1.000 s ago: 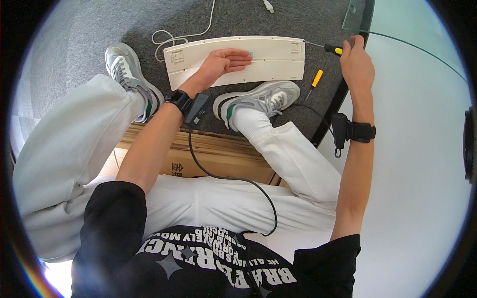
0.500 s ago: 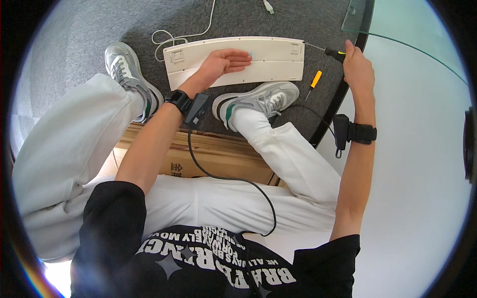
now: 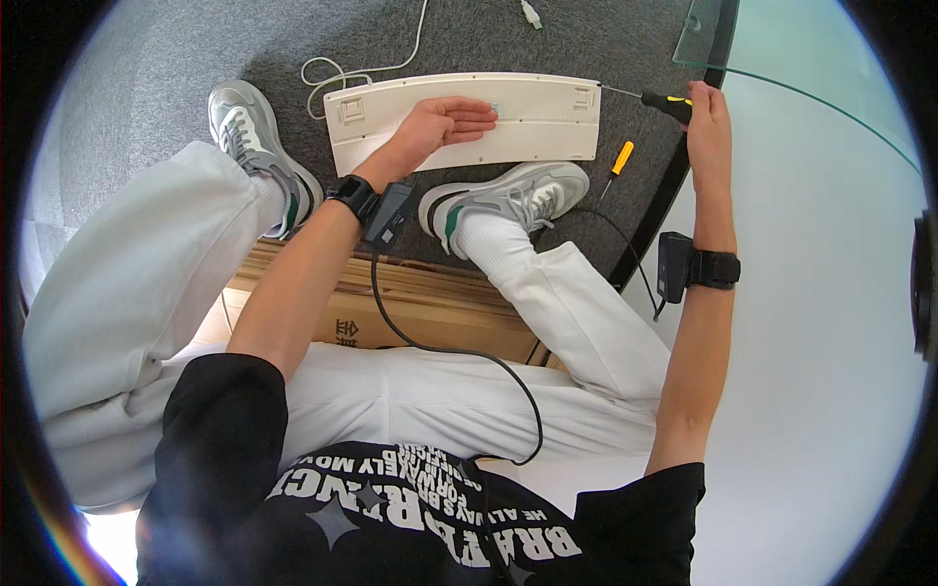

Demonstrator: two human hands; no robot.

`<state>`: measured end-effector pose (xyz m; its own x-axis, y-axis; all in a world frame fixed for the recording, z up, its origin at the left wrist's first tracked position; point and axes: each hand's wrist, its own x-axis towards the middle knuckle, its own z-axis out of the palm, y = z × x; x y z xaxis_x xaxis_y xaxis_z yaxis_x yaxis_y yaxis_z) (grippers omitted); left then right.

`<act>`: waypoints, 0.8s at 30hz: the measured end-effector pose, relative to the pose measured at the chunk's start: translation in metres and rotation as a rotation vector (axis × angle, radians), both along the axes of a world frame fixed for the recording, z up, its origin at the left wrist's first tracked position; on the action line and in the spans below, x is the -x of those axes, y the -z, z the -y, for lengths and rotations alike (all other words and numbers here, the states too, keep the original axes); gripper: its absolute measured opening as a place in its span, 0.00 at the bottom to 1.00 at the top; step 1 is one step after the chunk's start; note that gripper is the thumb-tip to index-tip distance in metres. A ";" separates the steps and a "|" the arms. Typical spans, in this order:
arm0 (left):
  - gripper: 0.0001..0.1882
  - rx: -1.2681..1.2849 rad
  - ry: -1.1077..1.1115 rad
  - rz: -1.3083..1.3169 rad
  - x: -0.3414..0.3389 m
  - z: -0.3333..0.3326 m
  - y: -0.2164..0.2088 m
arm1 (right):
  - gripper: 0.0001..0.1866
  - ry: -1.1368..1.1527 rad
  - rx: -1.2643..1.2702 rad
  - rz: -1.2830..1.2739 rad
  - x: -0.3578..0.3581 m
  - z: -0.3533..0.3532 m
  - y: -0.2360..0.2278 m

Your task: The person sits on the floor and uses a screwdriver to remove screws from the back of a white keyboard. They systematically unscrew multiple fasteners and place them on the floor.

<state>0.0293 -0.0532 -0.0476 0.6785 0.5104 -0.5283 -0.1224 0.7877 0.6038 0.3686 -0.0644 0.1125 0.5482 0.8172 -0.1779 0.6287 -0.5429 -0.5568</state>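
A white keyboard (image 3: pixel 547 139) lies upside down on the grey carpet, its underside with small screw holes and two feet showing. My left hand (image 3: pixel 440 127) rests on it with the fingers stretched out flat, holding nothing. At the keyboard's far right corner is the tip of a screwdriver (image 3: pixel 662 103) with a black and yellow handle and a thin metal shaft. My right hand (image 3: pixel 711 127) has its fingers closed at the end of that handle. Whether the tip sits in a screw is too small to tell.
A small yellow screwdriver (image 3: pixel 619 161) lies right of the keyboard, beside my shoe (image 3: pixel 528 195). The keyboard's white cable (image 3: pixel 337 73) curls behind it, and a white plug (image 3: pixel 531 14) lies farther off. A glass edge (image 3: pixel 772 83) is at the far right; flattened cardboard (image 3: pixel 420 317) lies nearer.
My right hand has turned and shifted slightly right on the handle, so more of the handle shows. My left hand and the keyboard have hardly moved.
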 end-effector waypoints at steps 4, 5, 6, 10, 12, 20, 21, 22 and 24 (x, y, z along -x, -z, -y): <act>0.31 -0.015 0.014 0.025 0.001 0.000 0.000 | 0.28 -0.035 0.457 0.409 0.009 0.000 -0.015; 0.31 -0.021 0.020 0.027 0.001 -0.001 0.000 | 0.27 -0.074 0.561 0.530 0.012 0.000 -0.019; 0.31 -0.025 0.029 0.015 0.002 -0.001 0.000 | 0.27 -0.121 0.648 0.663 0.015 0.000 -0.021; 0.31 -0.026 0.028 0.017 0.001 -0.002 -0.002 | 0.20 -0.203 0.436 0.570 0.016 0.001 -0.020; 0.31 -0.033 0.028 0.008 0.002 -0.001 -0.004 | 0.20 -0.267 0.208 0.503 0.008 0.001 -0.015; 0.31 -0.027 0.025 0.021 0.001 -0.002 -0.004 | 0.26 -0.248 0.202 0.289 0.000 -0.003 -0.005; 0.31 -0.033 0.025 0.022 0.002 -0.001 -0.005 | 0.26 -0.256 0.292 0.459 0.006 -0.004 -0.008; 0.30 -0.024 0.023 0.011 0.003 0.000 -0.005 | 0.26 -0.190 0.386 0.449 0.012 -0.006 -0.011; 0.29 -0.015 0.019 0.005 0.001 -0.001 -0.004 | 0.27 0.002 0.676 0.400 0.017 -0.013 -0.022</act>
<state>0.0279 -0.0523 -0.0439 0.6908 0.5058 -0.5167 -0.1111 0.7804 0.6153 0.3520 -0.0518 0.1350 0.6771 0.6007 -0.4252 0.7101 -0.6850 0.1630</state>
